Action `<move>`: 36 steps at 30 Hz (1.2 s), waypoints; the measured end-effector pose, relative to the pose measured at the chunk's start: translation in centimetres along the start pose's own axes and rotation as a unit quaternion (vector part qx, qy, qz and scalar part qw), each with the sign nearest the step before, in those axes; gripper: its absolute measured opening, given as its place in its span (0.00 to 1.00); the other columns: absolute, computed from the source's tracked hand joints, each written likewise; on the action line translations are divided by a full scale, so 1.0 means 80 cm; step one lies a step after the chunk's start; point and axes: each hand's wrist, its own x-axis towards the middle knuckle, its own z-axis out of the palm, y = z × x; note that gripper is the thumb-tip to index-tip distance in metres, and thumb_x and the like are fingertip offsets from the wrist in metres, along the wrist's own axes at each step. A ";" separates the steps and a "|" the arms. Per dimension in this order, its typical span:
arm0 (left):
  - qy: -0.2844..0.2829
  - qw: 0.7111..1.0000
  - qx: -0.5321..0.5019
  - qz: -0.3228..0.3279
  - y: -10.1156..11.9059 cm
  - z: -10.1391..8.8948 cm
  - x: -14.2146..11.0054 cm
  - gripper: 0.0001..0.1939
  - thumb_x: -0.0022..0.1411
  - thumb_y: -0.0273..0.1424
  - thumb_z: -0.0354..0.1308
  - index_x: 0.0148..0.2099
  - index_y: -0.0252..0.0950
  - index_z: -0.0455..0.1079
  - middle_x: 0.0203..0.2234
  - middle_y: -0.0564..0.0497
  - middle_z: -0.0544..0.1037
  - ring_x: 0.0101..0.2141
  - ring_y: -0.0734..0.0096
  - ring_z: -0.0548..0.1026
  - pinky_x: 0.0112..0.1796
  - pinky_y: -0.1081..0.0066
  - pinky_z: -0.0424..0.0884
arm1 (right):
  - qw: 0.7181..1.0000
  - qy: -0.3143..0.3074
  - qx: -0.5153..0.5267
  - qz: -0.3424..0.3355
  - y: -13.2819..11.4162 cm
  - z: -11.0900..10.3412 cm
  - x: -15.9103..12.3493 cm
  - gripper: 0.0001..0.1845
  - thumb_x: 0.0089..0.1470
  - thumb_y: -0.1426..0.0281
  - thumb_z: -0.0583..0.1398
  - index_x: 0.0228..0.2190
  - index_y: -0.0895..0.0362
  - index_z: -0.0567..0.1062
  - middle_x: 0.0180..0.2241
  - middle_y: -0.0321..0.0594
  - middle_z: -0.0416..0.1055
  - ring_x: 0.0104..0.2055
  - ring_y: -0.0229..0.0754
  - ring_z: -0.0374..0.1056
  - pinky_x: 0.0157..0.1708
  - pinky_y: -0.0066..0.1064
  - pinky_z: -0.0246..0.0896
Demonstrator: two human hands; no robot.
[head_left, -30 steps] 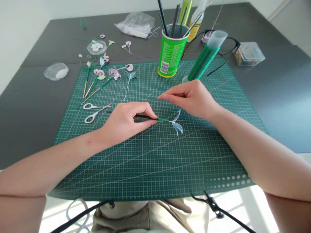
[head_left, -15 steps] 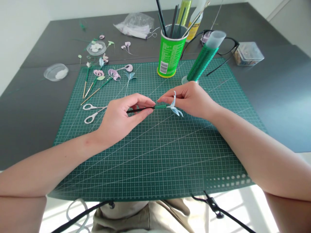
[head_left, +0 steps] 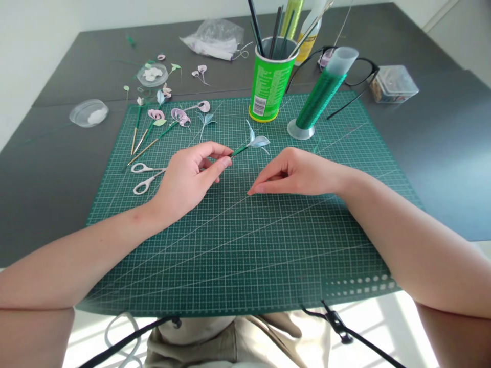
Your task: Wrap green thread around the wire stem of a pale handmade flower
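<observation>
Between the thumb and fingers of my left hand [head_left: 195, 171] is a thin dark stem, its upper part wrapped in green. Pale blue petals [head_left: 259, 141] spread from the tip of this craft flower, pointing up and to the right. Lower and to the right, my right hand [head_left: 293, 174] is closed in a pinch, apart from the flower; anything between its fingertips is too fine to make out. A spool of green thread [head_left: 321, 99] stands behind my right hand on the cutting mat [head_left: 245, 255]. White-handled scissors [head_left: 141, 185] lie beside my left hand, their blades partly hidden.
Several finished flowers on sticks [head_left: 148, 130] and a loose blue flower [head_left: 206, 119] lie at the mat's left back. A green can [head_left: 272, 84] of rods stands behind. Around it are glasses [head_left: 362, 71], a clear box [head_left: 395, 84], a plastic bag [head_left: 215, 41] and small dishes [head_left: 89, 113].
My left hand has lifted the flower up and left, and the flower has turned. My right hand, still pinched, has dropped toward me, uncovering the spool's base.
</observation>
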 end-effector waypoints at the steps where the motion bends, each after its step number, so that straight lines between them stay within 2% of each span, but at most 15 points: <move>1: -0.007 1.000 0.013 0.003 0.000 0.000 0.001 0.10 0.71 0.36 0.62 0.49 0.39 0.81 0.34 0.51 0.86 0.28 0.70 0.79 0.30 0.70 0.73 | 1.000 -0.014 0.006 0.003 -0.003 0.000 -0.001 0.17 0.64 0.60 0.65 0.37 0.61 0.89 0.21 0.34 0.72 0.21 0.30 0.55 0.22 0.28 0.49; 3: -0.024 0.999 0.041 0.010 -0.002 0.000 0.003 0.09 0.71 0.36 0.62 0.48 0.40 0.82 0.33 0.52 0.85 0.28 0.69 0.79 0.32 0.70 0.73 | 0.999 -0.032 0.020 -0.006 -0.008 0.001 -0.005 0.15 0.64 0.63 0.65 0.39 0.61 0.89 0.22 0.35 0.74 0.21 0.30 0.57 0.21 0.27 0.49; 5: -0.044 0.997 0.061 0.015 -0.004 0.000 0.004 0.10 0.71 0.36 0.62 0.48 0.40 0.82 0.31 0.53 0.85 0.28 0.69 0.78 0.32 0.69 0.72 | 0.998 -0.036 0.040 -0.031 -0.012 0.002 -0.007 0.13 0.64 0.66 0.65 0.41 0.61 0.89 0.21 0.33 0.73 0.20 0.29 0.54 0.20 0.27 0.46; 7: -0.063 0.996 0.067 0.022 -0.006 0.001 0.005 0.10 0.72 0.37 0.62 0.47 0.39 0.83 0.30 0.53 0.85 0.26 0.70 0.77 0.31 0.69 0.70 | 0.996 -0.021 0.060 -0.056 -0.014 0.002 -0.009 0.13 0.65 0.66 0.66 0.42 0.60 0.88 0.19 0.31 0.71 0.19 0.28 0.48 0.19 0.28 0.42; 9: -0.078 0.995 0.065 0.025 -0.007 0.003 0.003 0.11 0.72 0.38 0.61 0.47 0.40 0.84 0.30 0.54 0.85 0.24 0.71 0.75 0.29 0.69 0.68 | 0.994 0.014 0.076 -0.075 -0.015 0.003 -0.011 0.13 0.66 0.65 0.66 0.43 0.60 0.88 0.19 0.31 0.71 0.19 0.28 0.47 0.19 0.28 0.42; 14: -0.120 0.992 0.043 0.022 0.002 0.004 -0.005 0.11 0.72 0.36 0.60 0.46 0.42 0.85 0.31 0.55 0.86 0.27 0.70 0.78 0.30 0.70 0.69 | 0.990 0.092 0.077 -0.078 -0.019 0.006 -0.013 0.14 0.64 0.60 0.68 0.42 0.56 0.89 0.31 0.41 0.83 0.25 0.33 0.65 0.22 0.27 0.57; 17: -0.128 0.990 0.052 0.035 0.008 0.004 -0.010 0.11 0.72 0.33 0.60 0.46 0.44 0.85 0.32 0.56 0.86 0.30 0.68 0.80 0.33 0.69 0.73 | 0.985 0.143 0.062 -0.076 -0.022 0.008 -0.014 0.15 0.64 0.58 0.68 0.40 0.54 0.90 0.37 0.43 0.85 0.32 0.37 0.73 0.27 0.29 0.67; 20: -0.116 0.990 0.061 0.055 0.011 0.004 -0.014 0.10 0.71 0.32 0.62 0.47 0.44 0.85 0.36 0.55 0.88 0.34 0.67 0.83 0.40 0.67 0.77 | 0.978 0.194 0.041 -0.067 -0.023 0.009 -0.014 0.16 0.63 0.55 0.68 0.39 0.54 0.90 0.37 0.44 0.85 0.35 0.41 0.76 0.29 0.30 0.71; 22: -0.113 0.990 0.064 0.063 0.011 0.004 -0.016 0.09 0.70 0.32 0.63 0.47 0.44 0.86 0.38 0.55 0.88 0.36 0.66 0.84 0.44 0.67 0.78 | 0.973 0.220 0.026 -0.055 -0.022 0.009 -0.013 0.17 0.62 0.54 0.69 0.39 0.54 0.90 0.37 0.44 0.85 0.36 0.41 0.77 0.28 0.30 0.71; 26: -0.112 0.988 0.070 0.077 0.011 0.004 -0.018 0.09 0.71 0.31 0.63 0.47 0.43 0.86 0.40 0.55 0.89 0.37 0.67 0.85 0.45 0.68 0.79 | 0.968 0.247 0.005 -0.049 -0.021 0.010 -0.012 0.15 0.63 0.56 0.68 0.38 0.53 0.90 0.37 0.44 0.85 0.34 0.40 0.75 0.27 0.31 0.66; 31: -0.125 0.984 0.073 0.099 0.011 0.005 -0.018 0.10 0.73 0.34 0.62 0.47 0.43 0.86 0.40 0.53 0.89 0.39 0.64 0.86 0.44 0.67 0.80 | 0.964 0.264 -0.019 -0.033 -0.019 0.009 -0.010 0.15 0.64 0.58 0.68 0.41 0.54 0.90 0.30 0.40 0.82 0.26 0.36 0.65 0.22 0.31 0.54; 36: -0.131 0.980 0.091 0.122 0.012 0.005 -0.019 0.11 0.73 0.33 0.61 0.47 0.43 0.86 0.38 0.53 0.89 0.38 0.64 0.86 0.44 0.67 0.80 | 0.964 0.262 -0.032 -0.031 -0.016 0.009 -0.008 0.15 0.65 0.58 0.67 0.42 0.55 0.90 0.26 0.37 0.78 0.24 0.34 0.58 0.20 0.31 0.49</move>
